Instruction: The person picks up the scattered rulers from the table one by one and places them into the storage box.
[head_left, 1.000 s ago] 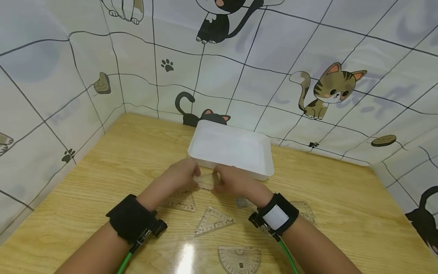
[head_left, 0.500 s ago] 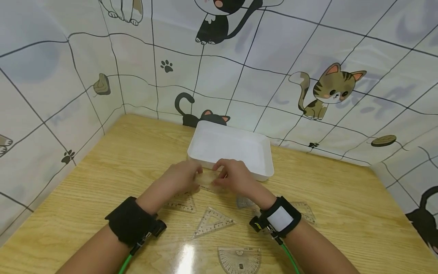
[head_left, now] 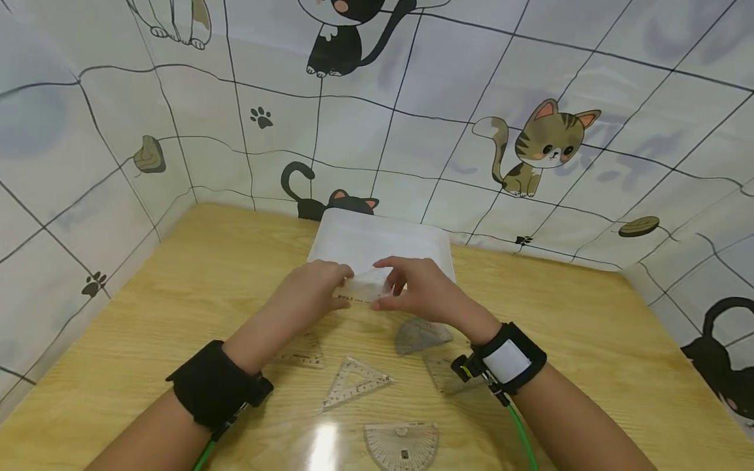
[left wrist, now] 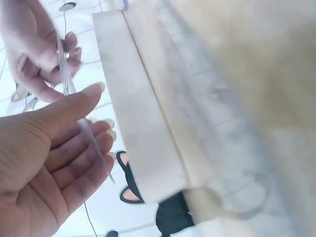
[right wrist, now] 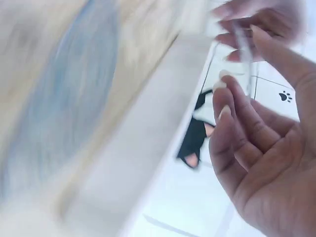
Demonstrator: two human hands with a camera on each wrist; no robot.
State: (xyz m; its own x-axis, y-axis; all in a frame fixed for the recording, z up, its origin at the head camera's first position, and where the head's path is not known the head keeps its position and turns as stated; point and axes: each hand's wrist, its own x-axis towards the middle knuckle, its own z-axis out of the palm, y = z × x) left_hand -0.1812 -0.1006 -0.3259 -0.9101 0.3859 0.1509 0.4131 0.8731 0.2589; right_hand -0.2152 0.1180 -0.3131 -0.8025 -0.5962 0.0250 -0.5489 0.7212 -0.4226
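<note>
Both hands hold a thin, clear plastic piece (head_left: 366, 286) with dark printed marks along its lower edge. Its full outline is hidden by the fingers, so its kind is unclear. My left hand (head_left: 309, 291) pinches the left end between thumb and fingers; in the left wrist view the piece (left wrist: 88, 136) appears edge-on. At the other end, my right hand (head_left: 427, 288) holds it with thumb and fingertips. The piece hangs just in front of a white rectangular tray (head_left: 377, 232) and overlaps its near side.
On the wooden table lie a greyish protractor (head_left: 419, 336), a clear protractor (head_left: 403, 446) near the front and a clear set square (head_left: 330, 394). Another set square (head_left: 303, 353) is partly behind the left arm. A clear flat piece (head_left: 438, 373) lies by the right wrist.
Both hands have lifted the clear piece up and toward the tray, now covering part of its near side. The greyish protractor has come into fuller view. The head view has shifted slightly.
</note>
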